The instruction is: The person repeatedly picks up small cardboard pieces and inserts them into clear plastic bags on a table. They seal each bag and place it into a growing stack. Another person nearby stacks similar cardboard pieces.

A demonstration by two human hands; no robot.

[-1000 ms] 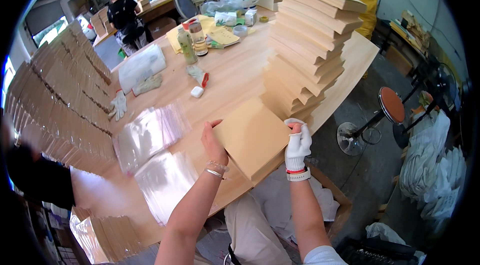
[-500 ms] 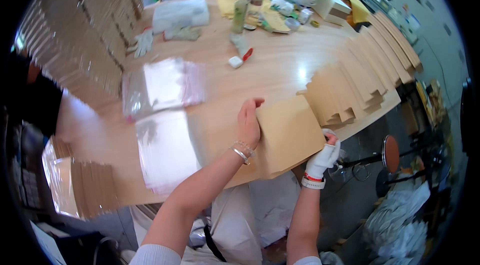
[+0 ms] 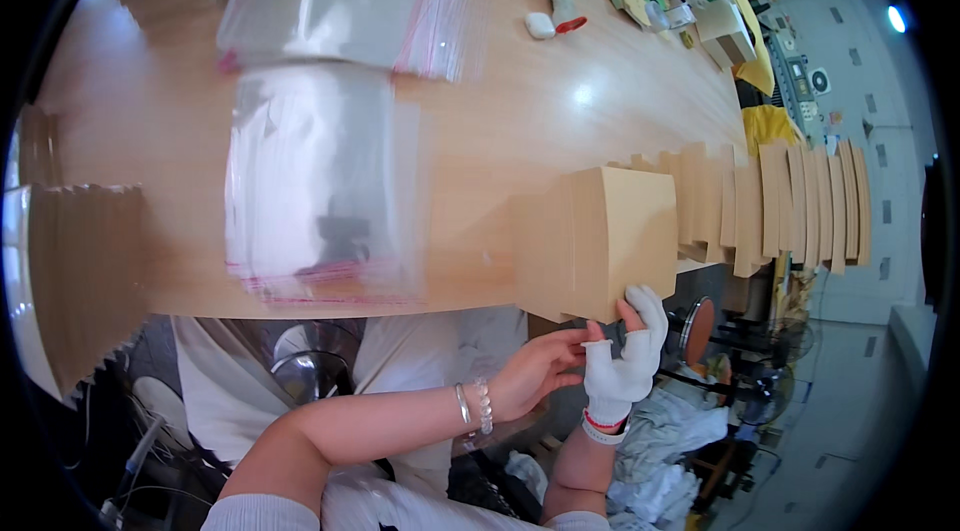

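My bare left hand (image 3: 540,373), with bracelets at the wrist, reaches over to the right hand, its fingers stretched out by the right thumb. My right hand (image 3: 625,361) wears a white glove that leaves the thumb and one fingertip bare. Its fingers are apart and point up at the lower corner of a stack of flat brown paper pieces (image 3: 628,231). Whether they touch the stack, I cannot tell. That stack stands at the table's front edge. Neither hand shows anything held.
Clear plastic bags (image 3: 310,171) lie in two piles on the wooden table (image 3: 480,121). More brown paper pieces (image 3: 745,201) fan out to the right. Another brown stack (image 3: 85,261) sits at the left. A white case and a red-tipped item (image 3: 572,25) lie farther back; a round red-brown pad (image 3: 697,331) stands beyond the edge.
Both hands have come off the sides of the brown stack and moved down below it, close together. The view has turned, and the stack now shows higher in it.
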